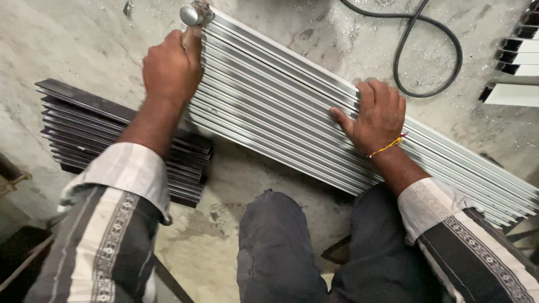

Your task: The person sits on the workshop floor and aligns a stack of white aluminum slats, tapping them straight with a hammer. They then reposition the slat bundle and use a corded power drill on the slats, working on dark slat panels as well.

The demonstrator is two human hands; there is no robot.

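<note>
Head cam looking straight down, and a fair bit is cut off or hard to read: the bundle of long silver metal strips (281, 106) runs out of frame past the right hand, so its far end is unseen, and the person's knees hide the floor underneath its near edge. The left hand (171, 67) is closed around a handle that's basically buried in the fist; only a shiny rounded metal knob (190, 14) pokes out just beyond the knuckles, touching the bundle's end, and I can't tell what tool it is. The right hand (376, 115) lies flat and open on top of the strips, fingers spread, pressing down, with a yellow-red thread on the wrist. The strips look like ribbed aluminium profiles, smooth and pale grey, stacked side by side on the rough concrete floor (67, 39). Under the left forearm sits a stack of dark, glossy profiles (84, 129), partly covered by the sleeve. Beyond the right hand a black cable (432, 50) loops across the dusty floor.
</note>
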